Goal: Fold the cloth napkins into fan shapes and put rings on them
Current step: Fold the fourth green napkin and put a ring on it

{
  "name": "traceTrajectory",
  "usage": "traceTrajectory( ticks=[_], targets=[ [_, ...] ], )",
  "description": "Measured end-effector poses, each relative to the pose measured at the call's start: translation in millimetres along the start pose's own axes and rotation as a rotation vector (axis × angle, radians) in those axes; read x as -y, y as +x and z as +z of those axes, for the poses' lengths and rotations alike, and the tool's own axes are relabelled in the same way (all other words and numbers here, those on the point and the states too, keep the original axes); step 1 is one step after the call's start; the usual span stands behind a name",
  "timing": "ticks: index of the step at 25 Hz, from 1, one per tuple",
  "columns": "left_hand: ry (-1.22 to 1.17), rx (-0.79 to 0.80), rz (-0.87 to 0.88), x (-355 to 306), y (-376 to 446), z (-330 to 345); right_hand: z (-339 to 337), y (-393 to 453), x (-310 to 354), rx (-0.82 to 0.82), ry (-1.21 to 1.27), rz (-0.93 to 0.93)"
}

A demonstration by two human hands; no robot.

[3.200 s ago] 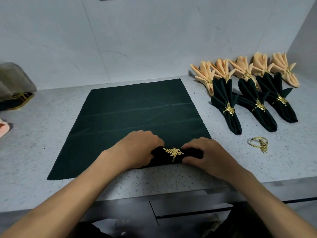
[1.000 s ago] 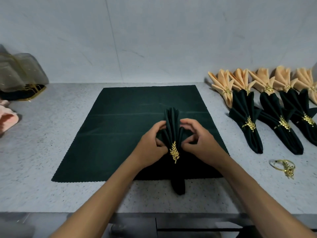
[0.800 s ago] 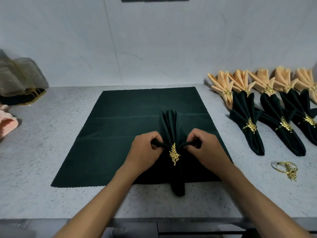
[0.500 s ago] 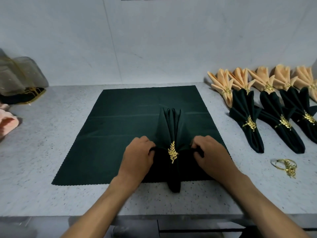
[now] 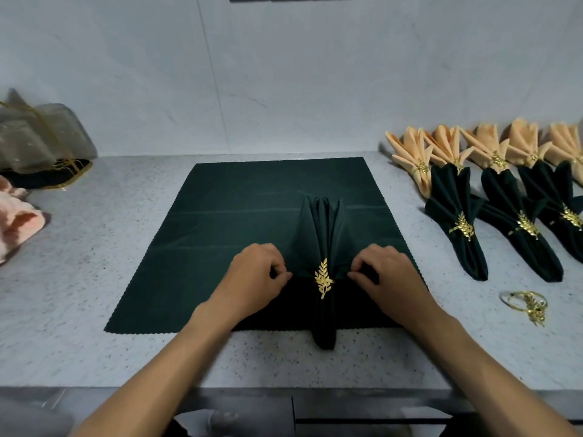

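Observation:
A dark green pleated napkin (image 5: 321, 228) lies lengthwise on a flat dark green napkin (image 5: 239, 216), its pleats spreading away from me. A gold leaf ring (image 5: 323, 279) circles its middle. My left hand (image 5: 252, 279) pinches the pleats just left of the ring. My right hand (image 5: 388, 279) pinches the pleats just right of it. The napkin's folded tail (image 5: 324, 335) sticks out over the counter toward me.
A spare gold leaf ring (image 5: 527, 305) lies on the speckled counter (image 5: 79, 294) at right. Three ringed green fans (image 5: 457, 222) and several peach fans (image 5: 416, 159) line the back right. A sheer pouch (image 5: 38, 143) and peach cloth (image 5: 15, 222) sit at far left.
The ringed napkin was turned from crosswise to lengthwise. Both hands drew its side pleats outward and down beside the ring, widening the fan.

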State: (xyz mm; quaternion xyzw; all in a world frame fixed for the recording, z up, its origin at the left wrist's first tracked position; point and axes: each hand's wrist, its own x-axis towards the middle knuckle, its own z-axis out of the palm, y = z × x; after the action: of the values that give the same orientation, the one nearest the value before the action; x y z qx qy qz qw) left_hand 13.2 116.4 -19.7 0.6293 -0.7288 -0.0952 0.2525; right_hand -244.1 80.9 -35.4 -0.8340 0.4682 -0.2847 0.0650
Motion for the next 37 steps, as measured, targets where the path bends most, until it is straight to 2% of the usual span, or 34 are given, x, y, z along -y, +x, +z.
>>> traceTrajectory(
  ticks=[2,4,5,6,8,9,11,13,15,19,24,26,28,31,34,37],
  targets=[
    [0.079,0.078,0.082,-6.4,-0.4,1.3,1.3,-1.2,11.9,0.009,-0.143,-0.091],
    [0.066,0.166,0.071,-8.9,4.0,-4.6,0.0,5.4,18.4,0.055,-0.324,-0.218],
    [0.037,0.218,0.025,-10.1,11.2,-11.2,-6.1,15.2,21.2,0.111,-0.318,-0.167],
    [-0.019,0.246,-0.043,-11.4,21.7,-19.0,-12.9,28.1,21.9,0.152,-0.207,-0.026],
    [-0.166,0.195,-0.164,-15.9,51.1,-32.1,-26.6,60.0,18.7,0.162,0.181,0.316],
    [-0.21,0.147,-0.185,-19.5,64.3,-37.4,-29.6,75.0,17.5,0.142,0.339,0.416],
    [-0.283,0.135,-0.146,-32.2,82.3,-41.8,-29.7,95.1,21.1,0.147,0.514,0.468],
    [-0.305,0.144,-0.098,-38.8,86.8,-40.6,-27.6,99.1,27.1,0.12,0.501,0.431],
    [-0.3,0.053,-0.106,-30.8,79.9,-42.4,-26.7,91.9,28.4,0.04,0.452,0.433],
    [-0.399,-0.029,-0.224,10.5,42.7,-35.1,-27.8,56.7,13.3,-0.12,0.412,0.509],
    [-0.487,-0.033,-0.375,29.6,23.3,-29.7,-26.0,29.2,3.5,-0.14,0.545,0.67],
    [-0.572,-0.102,-0.444,24.1,28.0,-28.6,-27.6,22.3,15.9,-0.222,0.448,0.643],
    [-0.429,-0.114,-0.434,18.2,24.8,-29.6,-29.1,4.8,38.6,-0.257,0.247,0.534],
    [-0.341,0.049,-0.304,4.6,5.3,-21.7,-18.3,-20.2,80.3,-0.072,0.119,0.501],
    [-0.291,0.051,-0.216,-9.8,-11.7,-12.6,-2.9,-10.8,100.9,0.111,-0.113,0.522],
    [-0.289,0.098,-0.146,-19.1,-21.1,-7.1,-0.8,5.0,105.3,0.16,-0.133,0.522]
  ],
)
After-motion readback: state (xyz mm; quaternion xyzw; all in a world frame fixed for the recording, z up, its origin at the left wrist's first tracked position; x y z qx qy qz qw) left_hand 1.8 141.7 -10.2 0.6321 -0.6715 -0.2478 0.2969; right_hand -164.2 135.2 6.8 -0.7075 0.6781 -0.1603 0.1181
